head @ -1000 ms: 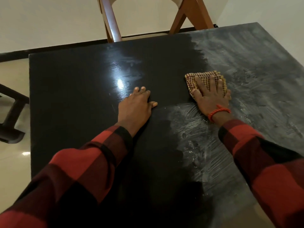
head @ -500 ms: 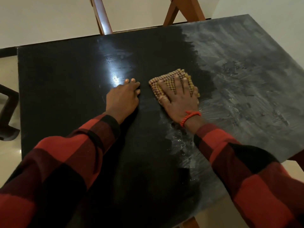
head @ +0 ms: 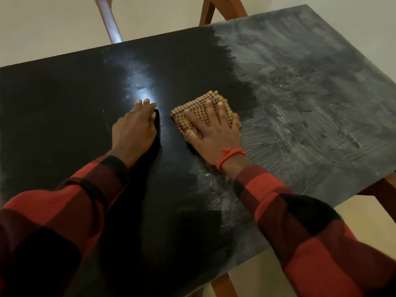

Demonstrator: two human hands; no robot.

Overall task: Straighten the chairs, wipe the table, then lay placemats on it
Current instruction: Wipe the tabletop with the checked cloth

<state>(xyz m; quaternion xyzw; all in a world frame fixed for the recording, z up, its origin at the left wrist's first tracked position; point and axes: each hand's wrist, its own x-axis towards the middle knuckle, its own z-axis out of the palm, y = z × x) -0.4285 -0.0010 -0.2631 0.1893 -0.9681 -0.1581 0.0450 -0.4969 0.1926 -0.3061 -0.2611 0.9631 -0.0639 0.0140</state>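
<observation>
Since a moment ago, my right hand [head: 214,130] has slid the cloth [head: 202,115] left, out of the gray smeary part and onto the dark clean part of the table [head: 64,99]. Its fingers are spread flat, pressing on the cloth. My left hand [head: 135,128] lies flat on the table just beside it, fingers together, holding nothing. One brown chair [head: 111,22] stands behind the table.

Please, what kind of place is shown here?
Probably a home dining area: a dark rectangular table with brown wooden chairs around it, and a right hand pressing a checked yellow cloth on it.
</observation>
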